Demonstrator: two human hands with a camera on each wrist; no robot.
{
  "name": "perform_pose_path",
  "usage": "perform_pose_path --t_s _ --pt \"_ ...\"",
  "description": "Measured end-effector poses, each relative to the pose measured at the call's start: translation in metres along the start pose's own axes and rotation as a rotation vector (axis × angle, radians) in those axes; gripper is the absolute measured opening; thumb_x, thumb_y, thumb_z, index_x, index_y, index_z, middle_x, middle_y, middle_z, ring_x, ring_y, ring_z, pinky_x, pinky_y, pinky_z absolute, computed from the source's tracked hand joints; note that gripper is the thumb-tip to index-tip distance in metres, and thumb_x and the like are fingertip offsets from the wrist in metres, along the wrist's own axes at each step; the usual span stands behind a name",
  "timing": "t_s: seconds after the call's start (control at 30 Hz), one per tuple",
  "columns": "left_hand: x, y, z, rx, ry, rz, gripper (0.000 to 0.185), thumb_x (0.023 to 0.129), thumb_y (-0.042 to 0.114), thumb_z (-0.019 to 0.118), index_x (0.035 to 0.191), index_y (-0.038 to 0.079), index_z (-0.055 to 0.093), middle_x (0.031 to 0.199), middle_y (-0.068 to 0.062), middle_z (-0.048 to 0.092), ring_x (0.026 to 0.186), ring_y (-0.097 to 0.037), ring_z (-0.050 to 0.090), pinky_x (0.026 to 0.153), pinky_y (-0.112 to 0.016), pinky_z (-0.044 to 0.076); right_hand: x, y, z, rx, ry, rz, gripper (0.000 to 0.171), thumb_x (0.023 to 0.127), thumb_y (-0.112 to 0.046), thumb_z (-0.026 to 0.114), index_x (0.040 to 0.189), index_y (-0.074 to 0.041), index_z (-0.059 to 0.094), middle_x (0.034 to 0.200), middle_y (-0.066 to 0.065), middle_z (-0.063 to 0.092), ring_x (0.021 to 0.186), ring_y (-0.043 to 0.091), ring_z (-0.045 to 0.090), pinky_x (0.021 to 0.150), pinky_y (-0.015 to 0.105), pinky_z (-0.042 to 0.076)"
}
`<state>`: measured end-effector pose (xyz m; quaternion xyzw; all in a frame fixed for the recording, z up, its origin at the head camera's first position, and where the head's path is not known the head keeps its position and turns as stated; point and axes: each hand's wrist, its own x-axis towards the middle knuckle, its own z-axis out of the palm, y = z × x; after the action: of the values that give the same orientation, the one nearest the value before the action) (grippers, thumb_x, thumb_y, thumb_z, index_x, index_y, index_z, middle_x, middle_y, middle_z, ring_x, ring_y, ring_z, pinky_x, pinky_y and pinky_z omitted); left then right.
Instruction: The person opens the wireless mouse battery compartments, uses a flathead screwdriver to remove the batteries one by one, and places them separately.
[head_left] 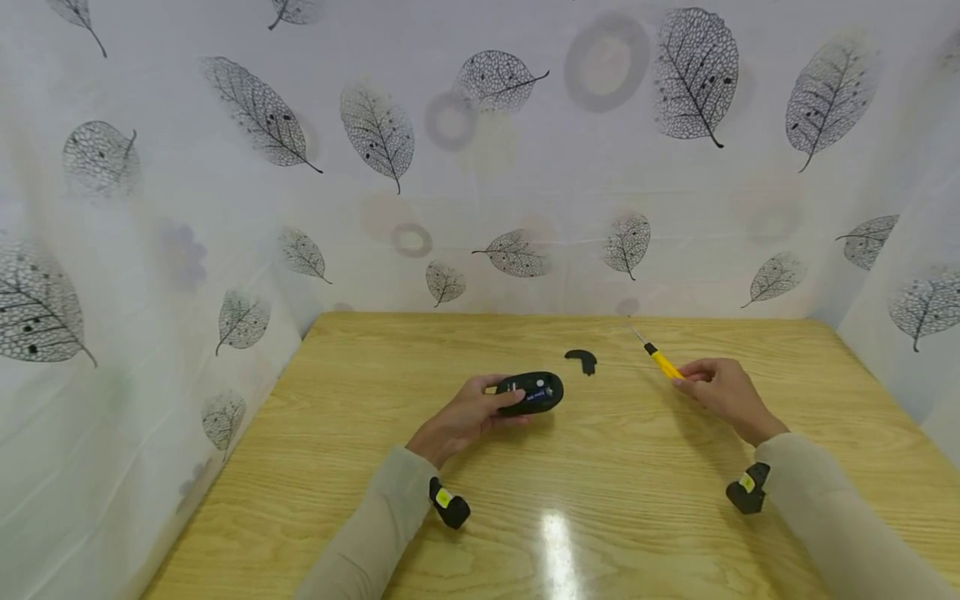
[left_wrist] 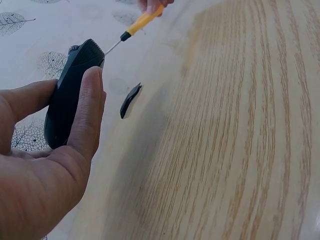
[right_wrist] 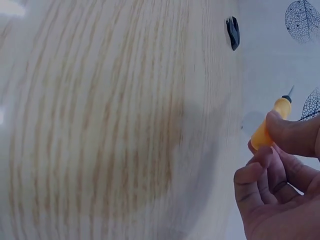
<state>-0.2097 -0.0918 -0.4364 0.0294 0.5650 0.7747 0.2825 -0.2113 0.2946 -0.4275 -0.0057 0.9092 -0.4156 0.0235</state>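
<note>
My left hand (head_left: 472, 412) grips a black computer mouse (head_left: 553, 390) above the table, thumb across its upturned underside. Its battery compartment is uncovered, and a dark blue battery (head_left: 536, 397) shows inside. On the table beyond the mouse lies a curved black battery cover (head_left: 587, 358). Off to the right, my right hand (head_left: 723, 392) pinches the yellow handle of a screwdriver (head_left: 663, 364) between thumb and fingers. Its thin metal shaft points forward and a little left, apart from the mouse. In the right wrist view, the screwdriver (right_wrist: 272, 120) sticks out past the thumb.
The light wood table (head_left: 480, 508) ends at a pale curtain (head_left: 525, 183) with a leaf print, which also hangs along both sides. A tiny dark speck (right_wrist: 242, 127) near the table's far edge is too small to identify.
</note>
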Motion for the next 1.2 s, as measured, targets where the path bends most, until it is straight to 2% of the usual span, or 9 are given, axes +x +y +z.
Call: perform_pose_path --t_s 0.2,0.53,0.73,0.87,1.2 --pt "-0.001 0.000 0.000 0.004 -0.007 0.002 0.053 0.101 0.005 0.063 0.148 -0.005 0.041 0.137 -0.028 0.050 0.117 -0.049 0.061 0.092 -0.036 0.060 0.000 0.005 0.000 -0.009 0.002 0.019 0.042 0.099 -0.019 0.066 0.120 0.016 0.062 0.100 0.020 0.067 0.076 0.021 0.061 0.057 0.027 0.055" --pt "-0.002 0.000 -0.001 -0.013 -0.018 0.004 0.053 0.101 0.005 0.062 0.149 -0.005 0.040 0.137 -0.028 0.051 0.117 -0.049 0.061 0.091 -0.035 0.060 -0.002 0.007 -0.001 0.040 -0.019 0.084 0.044 0.097 -0.018 0.069 0.117 0.019 0.060 0.096 0.021 0.068 0.072 0.017 0.066 0.059 0.027 0.059" --pt "-0.002 -0.001 -0.001 -0.020 -0.019 0.001 0.054 0.101 0.004 0.062 0.149 -0.004 0.039 0.137 -0.028 0.050 0.118 -0.050 0.060 0.090 -0.035 0.060 -0.002 0.008 0.000 0.007 -0.021 0.144 0.041 0.095 -0.021 0.072 0.111 0.015 0.062 0.082 0.009 0.071 0.067 0.017 0.067 0.059 0.026 0.057" --pt "-0.002 -0.001 -0.001 -0.023 -0.017 -0.001 0.054 0.101 0.004 0.062 0.149 -0.004 0.039 0.137 -0.029 0.050 0.118 -0.050 0.060 0.091 -0.035 0.060 -0.001 0.010 0.002 -0.025 -0.020 0.149 0.041 0.094 -0.022 0.073 0.109 0.014 0.064 0.075 0.006 0.071 0.065 0.017 0.068 0.060 0.024 0.054" --pt "-0.004 0.001 0.000 -0.024 -0.013 -0.005 0.054 0.101 0.004 0.063 0.150 -0.002 0.040 0.137 -0.028 0.051 0.117 -0.049 0.061 0.092 -0.036 0.060 -0.003 0.013 0.008 -0.040 -0.015 0.140 0.037 0.094 -0.019 0.072 0.104 0.015 0.064 0.072 0.007 0.069 0.059 0.017 0.066 0.054 0.028 0.059"
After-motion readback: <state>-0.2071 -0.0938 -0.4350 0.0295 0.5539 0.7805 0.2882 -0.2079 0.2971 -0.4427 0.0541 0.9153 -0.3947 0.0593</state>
